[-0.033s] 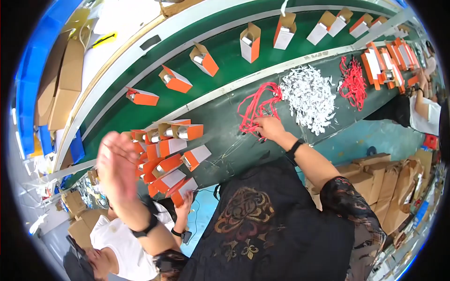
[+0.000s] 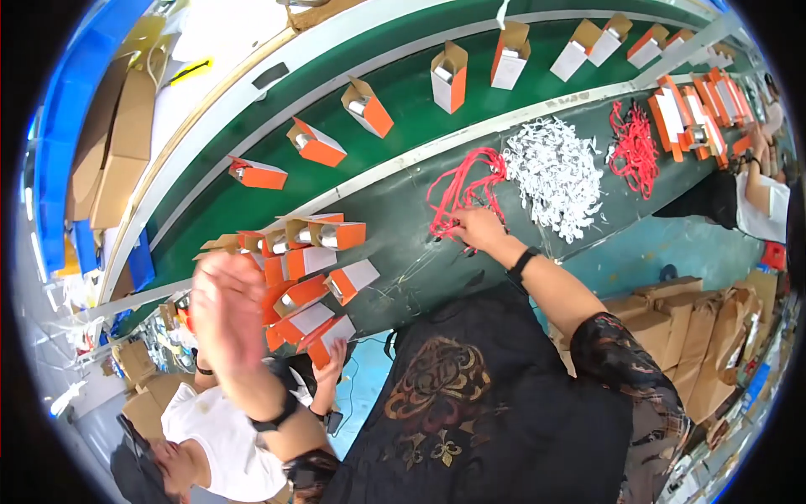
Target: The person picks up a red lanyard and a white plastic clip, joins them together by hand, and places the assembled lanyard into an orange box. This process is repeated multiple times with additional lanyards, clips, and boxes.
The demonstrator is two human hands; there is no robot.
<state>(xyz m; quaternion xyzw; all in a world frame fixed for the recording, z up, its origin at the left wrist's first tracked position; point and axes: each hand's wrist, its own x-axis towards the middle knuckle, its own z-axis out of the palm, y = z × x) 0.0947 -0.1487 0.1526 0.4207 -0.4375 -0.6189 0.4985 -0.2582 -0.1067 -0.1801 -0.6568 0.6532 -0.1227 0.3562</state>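
My right hand (image 2: 480, 230) is at the near end of a loose bundle of red lanyards (image 2: 463, 186) on the dark green bench, its fingers pinched on the straps. My left hand (image 2: 227, 307) is raised to the left, slightly blurred, with fingers stretched out and nothing visible in them. Behind and beside it stands a group of open orange-and-white boxes (image 2: 304, 262), partly hidden by that hand. To the right of the red bundle lies a heap of small white cords (image 2: 554, 172). Another pile of red lanyards (image 2: 635, 155) is beyond it.
Open boxes (image 2: 366, 107) stand spaced along the green conveyor (image 2: 403, 88). A person in a white top (image 2: 227, 441) at the left holds an orange box (image 2: 326, 340). More orange boxes (image 2: 688, 118) lie at the far right, near another person. Brown cartons (image 2: 672, 328) stand on the floor.
My left hand has shifted a little to the right and down. The boxes on the conveyor have crept slightly rightward. My right hand stays nearly in place.
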